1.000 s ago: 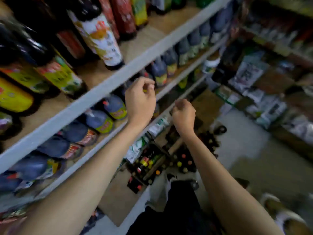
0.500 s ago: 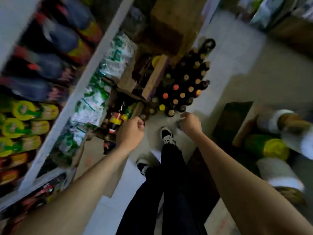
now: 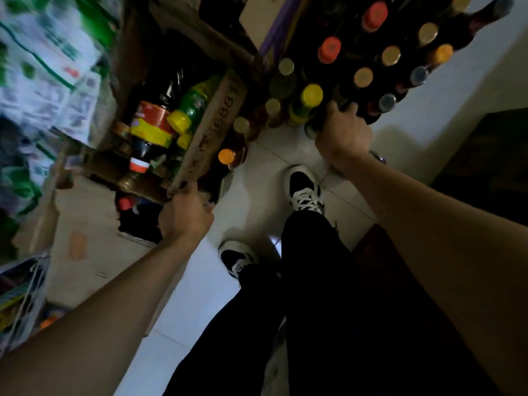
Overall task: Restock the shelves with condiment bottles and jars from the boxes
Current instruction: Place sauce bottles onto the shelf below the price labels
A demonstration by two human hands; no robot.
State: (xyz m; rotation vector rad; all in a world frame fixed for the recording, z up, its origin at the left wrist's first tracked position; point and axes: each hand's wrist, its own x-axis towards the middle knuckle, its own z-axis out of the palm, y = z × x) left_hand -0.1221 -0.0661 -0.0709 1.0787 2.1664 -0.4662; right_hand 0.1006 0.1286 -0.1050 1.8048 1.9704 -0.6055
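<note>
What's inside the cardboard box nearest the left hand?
A dark bottle with a red-and-yellow label and a green bottle with a yellow cap. Whatever lies beneath them is hidden.

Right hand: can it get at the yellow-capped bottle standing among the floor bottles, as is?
Probably yes. The right hand is at the near edge of the floor bottles, right beside the yellow-capped bottle, and its cap is uncovered. Neighbours crowd its body, so gripping the neck looks easiest.

The bare left arm [image 3: 94, 304] and right arm [image 3: 445, 230] stretch forward and down. The left grip [image 3: 185, 214] shows its back, fingers curled under. The right grip [image 3: 343, 132] reaches farther forward, fingers bent downward, thumb out.
</note>
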